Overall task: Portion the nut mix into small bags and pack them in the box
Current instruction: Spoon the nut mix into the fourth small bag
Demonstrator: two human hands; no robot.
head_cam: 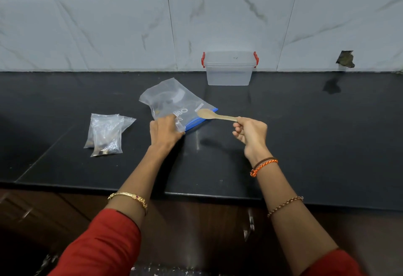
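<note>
the black tabletop runs the full width of the view, its near edge crossing above the forearms and its far edge meeting a marbled tile wall. at the far edge, right of the middle, stands the clear box with red side clips, its lid on, well apart from both hands. towards the middle lies the large zip bag with a blue seal strip, slanting from the far left down to the near right; the left hand has its grip clamped on the bag's near edge, fingers curled into the plastic just beside the blue strip. how much nut mix is left inside is hard to make out: only a few dark bits show through the crumpled film. nearer the left edge, apart from that hand, lie the small bags, overlapping one another so their count cannot be told, with dark contents gathered at their near ends. the right hand pinches the handle end of a wooden spoon; its bowl reaches over the blue strip of the large bag and looks bare. a dark patch on the wall at the far right is unclear.
</note>
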